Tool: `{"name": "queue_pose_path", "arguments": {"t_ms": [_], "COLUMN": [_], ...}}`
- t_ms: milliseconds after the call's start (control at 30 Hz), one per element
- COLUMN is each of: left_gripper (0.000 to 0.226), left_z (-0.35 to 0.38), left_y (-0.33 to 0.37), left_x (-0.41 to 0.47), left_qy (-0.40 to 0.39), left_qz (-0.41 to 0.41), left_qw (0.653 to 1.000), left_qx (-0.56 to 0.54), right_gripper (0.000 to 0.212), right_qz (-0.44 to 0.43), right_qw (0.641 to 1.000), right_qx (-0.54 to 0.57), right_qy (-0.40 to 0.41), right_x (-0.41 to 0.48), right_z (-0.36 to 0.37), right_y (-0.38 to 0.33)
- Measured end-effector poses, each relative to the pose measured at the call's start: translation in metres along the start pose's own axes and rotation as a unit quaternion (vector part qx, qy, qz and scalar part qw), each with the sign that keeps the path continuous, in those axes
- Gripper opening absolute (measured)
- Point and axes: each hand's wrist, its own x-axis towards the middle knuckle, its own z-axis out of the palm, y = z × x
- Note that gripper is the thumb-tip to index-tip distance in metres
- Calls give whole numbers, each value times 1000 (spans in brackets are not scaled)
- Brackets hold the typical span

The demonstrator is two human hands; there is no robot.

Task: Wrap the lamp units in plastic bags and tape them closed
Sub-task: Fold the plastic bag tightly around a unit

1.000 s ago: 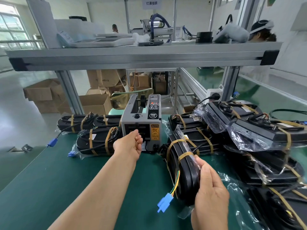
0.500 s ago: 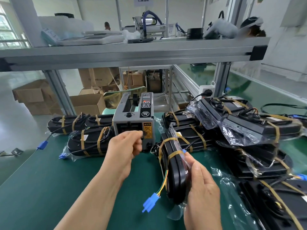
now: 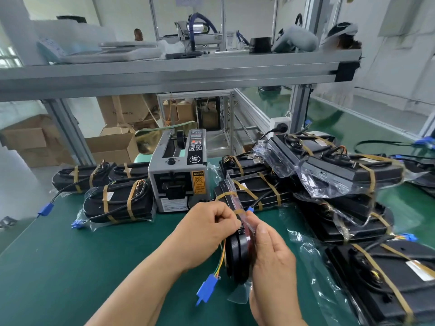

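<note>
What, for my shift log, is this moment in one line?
phase: taping | left hand: pinches tape strip atop lamp unit | right hand: holds it on edge | tape dispenser: untouched

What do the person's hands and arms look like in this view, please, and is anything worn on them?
Both are bare. The left hand and right hand wear no gloves, and no ring shows on the visible fingers. The left forearm has no sleeve, watch or band down to the frame's edge; only a short, equally bare stretch of the right wrist shows.
</note>
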Motion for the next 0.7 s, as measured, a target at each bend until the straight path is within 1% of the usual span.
{"name": "queue_pose_path", "arguments": {"t_ms": [233,500,700], "left_gripper": [16,11,17], "left_z": [2,5,7], "left_y": [-8,-10,-12], "left_x": [5,4,4], "left_qy": [17,35,51], "left_qz": [18,17,13], "left_qw": [999,999,998], "left_qx": [33,33,33], "right_gripper": [40,39,38], "right_qz": [4,13,21], "right_qw": [1000,1000,1000], "right_qx": [5,1,-5], "right_qy": [-15,-21,-21], "right_x": [-2,-3,-4], "right_z": [1,0,0], "right_y": [-2,-5,-6]}}
